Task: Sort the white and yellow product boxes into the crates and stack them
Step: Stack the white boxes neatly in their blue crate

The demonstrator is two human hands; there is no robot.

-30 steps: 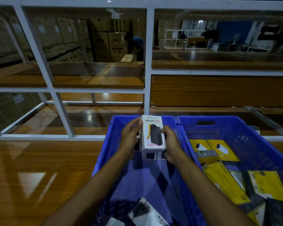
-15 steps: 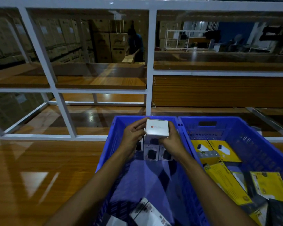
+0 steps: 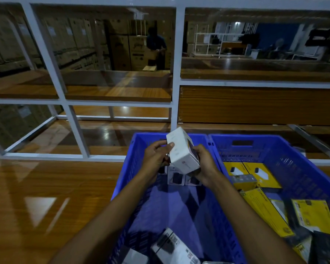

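Note:
Both hands hold one white product box (image 3: 181, 149), tilted, above the far end of the left blue crate (image 3: 122, 180). My left hand (image 3: 156, 157) grips its left side, my right hand (image 3: 204, 164) its lower right. Under it, white boxes (image 3: 176, 177) stand in a row against the crate's far wall. More white boxes (image 3: 171, 246) lie loose at the crate's near end. The right blue crate (image 3: 286, 155) holds yellow boxes (image 3: 263, 174), some stacked flat at the far end, others loose (image 3: 265, 210) nearer me.
Both crates rest on a glossy wooden table (image 3: 46, 197). A white metal shelf frame (image 3: 174, 88) with wooden shelves rises just behind them. Beyond it a person (image 3: 156, 46) stands among stacked cardboard cartons.
The white box went from upright with its front facing me, to lowered onto the row, to lifted and tilted with its plain side showing. Both hands stayed on it.

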